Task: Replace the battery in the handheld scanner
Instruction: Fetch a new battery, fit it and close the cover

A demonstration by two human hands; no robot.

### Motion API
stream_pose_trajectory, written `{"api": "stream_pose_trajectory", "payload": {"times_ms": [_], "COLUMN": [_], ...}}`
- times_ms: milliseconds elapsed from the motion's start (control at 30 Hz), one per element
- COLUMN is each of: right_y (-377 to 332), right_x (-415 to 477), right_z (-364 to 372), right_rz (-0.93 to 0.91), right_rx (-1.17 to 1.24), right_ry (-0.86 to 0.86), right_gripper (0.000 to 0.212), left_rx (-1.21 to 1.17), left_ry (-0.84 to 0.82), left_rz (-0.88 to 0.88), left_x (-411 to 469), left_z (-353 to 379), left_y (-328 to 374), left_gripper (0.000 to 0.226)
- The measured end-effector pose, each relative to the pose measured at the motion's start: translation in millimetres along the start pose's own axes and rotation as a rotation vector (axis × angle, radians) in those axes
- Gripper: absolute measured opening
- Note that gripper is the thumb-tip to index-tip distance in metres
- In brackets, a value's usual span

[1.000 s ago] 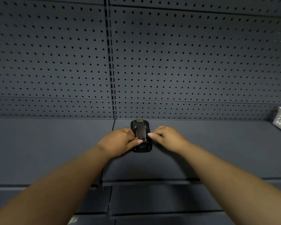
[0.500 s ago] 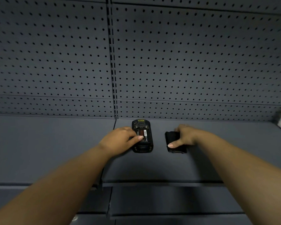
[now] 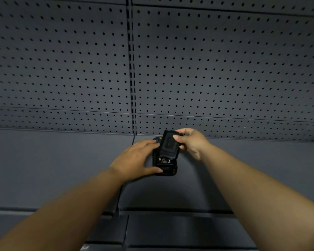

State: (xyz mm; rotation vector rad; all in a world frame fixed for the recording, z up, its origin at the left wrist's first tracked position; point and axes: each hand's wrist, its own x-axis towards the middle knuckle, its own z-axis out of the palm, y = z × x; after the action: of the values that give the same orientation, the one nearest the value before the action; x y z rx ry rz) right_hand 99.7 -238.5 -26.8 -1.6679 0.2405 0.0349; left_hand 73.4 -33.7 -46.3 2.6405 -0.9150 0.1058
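Dark grey pegboard (image 3: 207, 69) fills the background, dotted with small holes; below it runs a flat grey shelf (image 3: 62, 169), and the person's two bare forearms reach forward onto it. Near the middle of the shelf lies the handheld scanner (image 3: 165, 164), a small black device resting face down, its back compartment open so that a battery label with pale print shows inside. The left hand (image 3: 136, 160) is spread loosely against the scanner's left side, fingers at its top edge and thumb at its lower edge, steadying it; the right hand (image 3: 191, 141) pinches a black battery cover (image 3: 169, 146) between thumb and fingers, holding it tilted above the scanner's upper half, its lower edge close to or touching the body; which one cannot be told. Judging by this, the step in hand is refitting the cover over the battery; the next move calls for lining up the cover's edges with the compartment and pressing it flat until it seats.
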Motion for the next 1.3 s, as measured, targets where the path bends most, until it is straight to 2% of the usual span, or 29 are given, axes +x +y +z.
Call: {"api": "stream_pose_trajectory", "payload": {"times_ms": [133,400,1133,1300], "right_y": [7,13,19,19], "right_x": [4,3,-3,-8], "right_z": [9,7,12,8], "right_rz": [0.007,0.016,-0.036,-0.146], "right_rx": [-0.054,-0.185,-0.428,-0.588], "right_ry": [-0.063,-0.171,-0.126,-0.127], "right_gripper": [0.023,0.032,0.039,0.047], "left_rx": [0.009,0.084,0.059,-0.026], "left_ry": [-0.037,-0.043,-0.146,-0.168], "left_rz": [0.028,0.087,0.117,0.086], "left_x": [0,4,9,10], "left_z": [3,4,7,10], "left_y": [-2,-3,-3,-6], "left_gripper": [0.091,0.086,0.072,0.066]}}
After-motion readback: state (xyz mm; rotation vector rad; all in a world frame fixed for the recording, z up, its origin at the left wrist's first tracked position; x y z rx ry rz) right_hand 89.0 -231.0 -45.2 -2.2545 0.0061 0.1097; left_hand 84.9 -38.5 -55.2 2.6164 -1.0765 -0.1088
